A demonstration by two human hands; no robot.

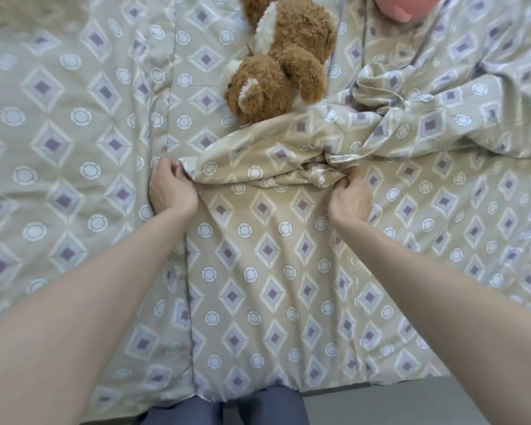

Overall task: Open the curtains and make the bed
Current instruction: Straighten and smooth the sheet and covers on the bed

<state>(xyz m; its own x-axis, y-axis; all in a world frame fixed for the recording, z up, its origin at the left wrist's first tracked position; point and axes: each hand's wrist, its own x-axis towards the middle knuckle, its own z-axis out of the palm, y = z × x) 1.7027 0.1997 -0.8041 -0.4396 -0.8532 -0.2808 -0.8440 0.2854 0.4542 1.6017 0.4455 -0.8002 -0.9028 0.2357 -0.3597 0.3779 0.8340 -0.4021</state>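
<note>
A beige bed cover [267, 246] printed with purple diamonds and white circles lies across the bed in front of me. Its top edge is folded and bunched in the middle [267, 154]. My left hand [170, 188] pinches the left corner of that fold. My right hand [348, 197] grips the bunched edge on the right. More of the same patterned bedding lies rumpled at the upper right [442, 111] and flatter on the left [59, 142]. No curtains are in view.
A brown and white plush toy [282, 56] lies just beyond the fold, partly tucked under it. A pink round object [402, 6] sits at the top right edge. The bed's near edge and grey floor [411, 403] show at the bottom, by my legs.
</note>
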